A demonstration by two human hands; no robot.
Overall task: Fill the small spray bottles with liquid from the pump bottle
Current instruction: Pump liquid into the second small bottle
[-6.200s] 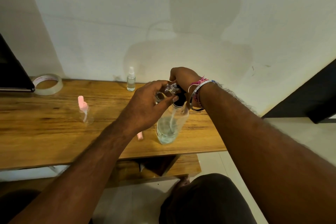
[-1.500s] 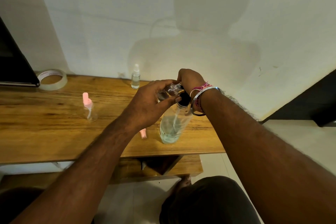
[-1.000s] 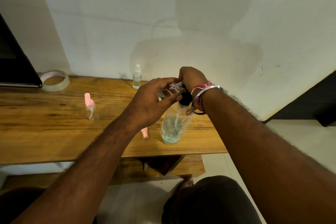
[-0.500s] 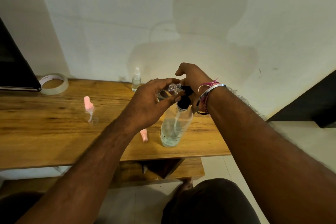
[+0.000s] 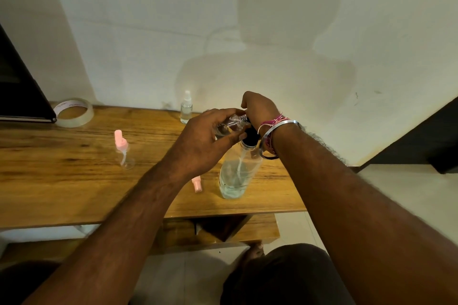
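A clear pump bottle (image 5: 236,176) with a black pump head stands near the front edge of the wooden table (image 5: 62,176), part full of pale liquid. My left hand (image 5: 205,141) grips a small clear spray bottle (image 5: 231,122), tilted with its open neck at the pump's spout. My right hand (image 5: 260,109) rests curled on top of the black pump head and hides it. A pink spray cap (image 5: 197,184) lies on the table beside the pump bottle.
A small bottle with a pink sprayer (image 5: 122,150) stands left of centre. Another small bottle with a clear cap (image 5: 186,108) stands by the wall. A tape roll (image 5: 73,112) and a dark laptop edge (image 5: 22,96) sit at the far left.
Half a second ago my right hand was lifted with fingers raised off the pump; now it has come down onto the pump head. My left hand keeps the small bottle at the spout.
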